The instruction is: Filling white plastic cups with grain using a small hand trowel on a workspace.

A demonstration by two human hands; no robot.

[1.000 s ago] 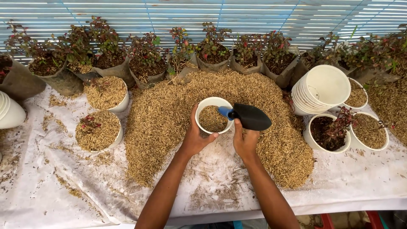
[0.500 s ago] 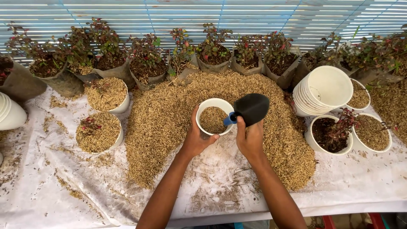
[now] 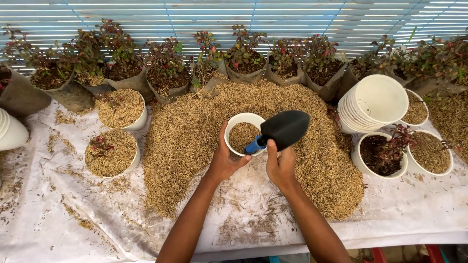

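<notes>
My left hand point(image 3: 225, 159) cups the near side of the white pot point(image 3: 243, 133) at the centre of the frame, fingers wrapped round its wall, thumb on the rim. The pot sits on the big heap of rice husk point(image 3: 195, 141) and is partly filled with husk. My right hand point(image 3: 281, 165) grips the blue handle of the black trowel point(image 3: 284, 128), fingers closed tight on it.

A second ago the trowel's blade lay low and flat, just right of the pot. Now it is tipped up, its dark back turned to me, with the handle end angled down over the pot's right rim. The pot itself has not moved. I read this as a scoop being tipped into the pot, which still has room below its rim.

Room around me: the heap spreads across the middle of the counter point(image 3: 58, 229), covered in a white sheet, whose near edge runs along the bottom of the frame. To the right lies a stack of empty white pots point(image 3: 378, 102) on its side, with a planted pot point(image 3: 382, 153) just below it. At left stand two husk-filled pots point(image 3: 111, 153). A row of bagged seedlings point(image 3: 243, 61) lines the far edge. The bare sheet at lower left and lower right is the open ground.
</notes>
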